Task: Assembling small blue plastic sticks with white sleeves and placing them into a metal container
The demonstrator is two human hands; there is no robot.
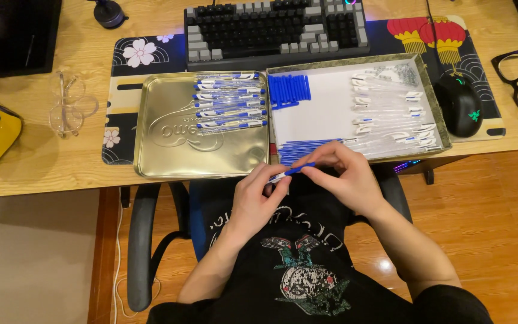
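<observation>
Blue pen held between left hand and right hand.

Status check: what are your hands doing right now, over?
Left hand and right hand both gripping one blue pen. Finished pens in gold tin. Nothing blocking.

Trays: metal tin at 9 o'clock of the box lid, touching.
Keyboard: 12 o'clock of both trays.
Mouse: 3 o'clock of the lid.
Finished pens: in the tin.
Hands: left hand and right hand at 6 o'clock, sharing one pen.
</observation>
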